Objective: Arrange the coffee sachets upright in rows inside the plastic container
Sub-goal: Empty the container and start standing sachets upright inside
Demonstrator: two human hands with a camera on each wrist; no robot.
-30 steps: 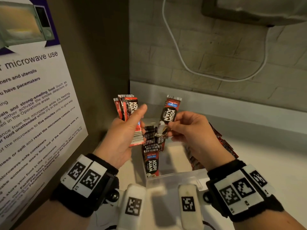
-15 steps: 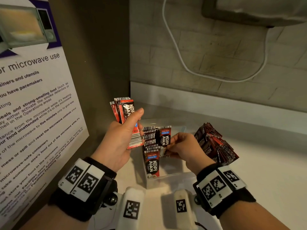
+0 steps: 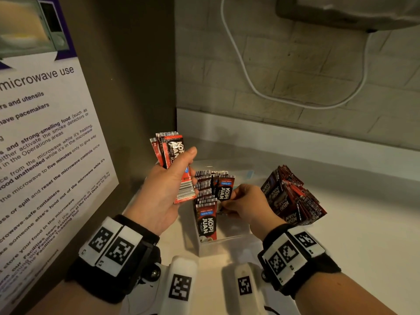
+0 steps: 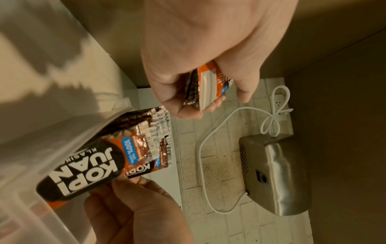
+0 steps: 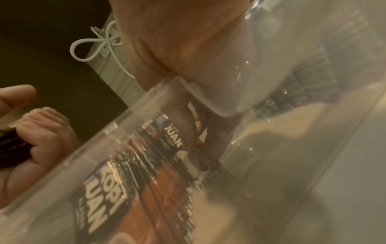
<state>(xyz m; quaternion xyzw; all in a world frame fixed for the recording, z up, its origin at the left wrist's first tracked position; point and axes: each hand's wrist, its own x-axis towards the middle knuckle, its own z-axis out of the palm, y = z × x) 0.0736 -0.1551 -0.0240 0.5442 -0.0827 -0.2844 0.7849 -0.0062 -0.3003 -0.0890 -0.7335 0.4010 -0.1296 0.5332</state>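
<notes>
Clear plastic container (image 3: 229, 244) on desk (image 3: 363, 235) w/ row of upright sachets (image 3: 205, 194) along its left side. Right hand (image 3: 246, 204) inside, pinching one sachet (image 3: 225, 189). Left hand (image 3: 163, 192) grips a bundle (image 3: 172, 153). Left wrist cam only: steel dryer (image 4: 277, 175).

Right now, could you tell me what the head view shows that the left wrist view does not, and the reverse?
Only the head view shows the microwave poster and the loose sachet pile right of the container. Only the left wrist view shows the wall socket and the knotted cord. Both show the left hand gripping a bundle, the right hand pinching a sachet beside the row, and the metal appliance.
</notes>
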